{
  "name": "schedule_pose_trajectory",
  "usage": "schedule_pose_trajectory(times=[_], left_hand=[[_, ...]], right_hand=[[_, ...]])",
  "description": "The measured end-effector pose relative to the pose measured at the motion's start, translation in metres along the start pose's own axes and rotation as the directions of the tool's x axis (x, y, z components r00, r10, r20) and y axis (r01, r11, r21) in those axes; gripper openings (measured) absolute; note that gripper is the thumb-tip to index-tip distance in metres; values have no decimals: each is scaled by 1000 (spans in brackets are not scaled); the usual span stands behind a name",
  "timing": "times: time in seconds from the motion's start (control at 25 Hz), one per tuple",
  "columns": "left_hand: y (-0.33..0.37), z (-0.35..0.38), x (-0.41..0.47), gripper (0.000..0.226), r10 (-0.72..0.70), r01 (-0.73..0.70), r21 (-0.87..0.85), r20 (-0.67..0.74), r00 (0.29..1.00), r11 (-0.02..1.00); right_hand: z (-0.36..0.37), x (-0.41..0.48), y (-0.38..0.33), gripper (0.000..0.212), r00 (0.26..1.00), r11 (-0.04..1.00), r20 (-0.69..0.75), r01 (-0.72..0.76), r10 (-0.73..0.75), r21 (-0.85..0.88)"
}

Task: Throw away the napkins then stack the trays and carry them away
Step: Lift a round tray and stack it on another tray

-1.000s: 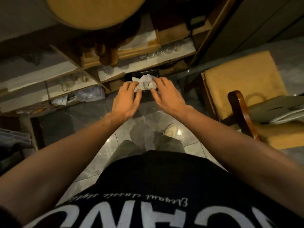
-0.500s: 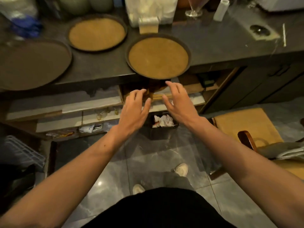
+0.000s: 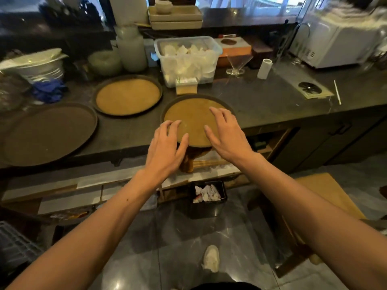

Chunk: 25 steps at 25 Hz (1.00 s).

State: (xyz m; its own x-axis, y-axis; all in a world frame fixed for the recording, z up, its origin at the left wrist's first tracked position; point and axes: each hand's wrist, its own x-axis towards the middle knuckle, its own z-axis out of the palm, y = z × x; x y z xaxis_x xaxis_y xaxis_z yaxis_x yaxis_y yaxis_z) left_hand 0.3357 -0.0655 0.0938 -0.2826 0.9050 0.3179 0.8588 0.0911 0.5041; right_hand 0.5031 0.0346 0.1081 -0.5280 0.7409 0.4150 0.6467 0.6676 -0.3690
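**On the counter edge: both hands spread above the nearest tray**

At the front edge of the dark counter sits a round tray with a tan, cork-like liner and a dark rim; its near side overhangs the counter edge. The left hand hovers at the tray's near-left rim, fingers spread and relaxed, holding nothing. The right hand is over the tray's right side, likewise spread wide and empty. Whether either hand touches the tray cannot be determined.

A second tan-lined round tray lies to the left and further back, apart from the first. A larger, dark brown round tray lies at far left, its rim close to the second tray's.

Crumpled white napkins rest inside a black bin on the floor below the counter, under the nearest tray.

Behind the nearest tray stands a clear plastic container filled with white items, with a small tan block against its front. To its right are a conical glass and a small white roll. A white microwave occupies the far right. Stacked white plates and a blue cloth sit at far left. A wooden chair stands on the tiled floor at right.
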Motion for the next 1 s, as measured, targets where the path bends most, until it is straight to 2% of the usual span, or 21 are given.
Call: schedule_pose_trajectory(times=[0.56, 0.72, 1.0], left_hand=[[5, 62, 123, 51, -93, 89, 70, 52, 994, 994], [-11, 77, 150, 53, -114, 108, 64, 98, 989, 992], [-68, 96, 187, 55, -115, 109, 44, 199, 973, 993]], right_hand=[[9, 98, 111, 54, 996, 991, 20, -86, 85, 103], [32, 117, 124, 54, 993, 991, 47, -113, 110, 71], [76, 152, 133, 53, 967, 969, 59, -248, 248, -18]])
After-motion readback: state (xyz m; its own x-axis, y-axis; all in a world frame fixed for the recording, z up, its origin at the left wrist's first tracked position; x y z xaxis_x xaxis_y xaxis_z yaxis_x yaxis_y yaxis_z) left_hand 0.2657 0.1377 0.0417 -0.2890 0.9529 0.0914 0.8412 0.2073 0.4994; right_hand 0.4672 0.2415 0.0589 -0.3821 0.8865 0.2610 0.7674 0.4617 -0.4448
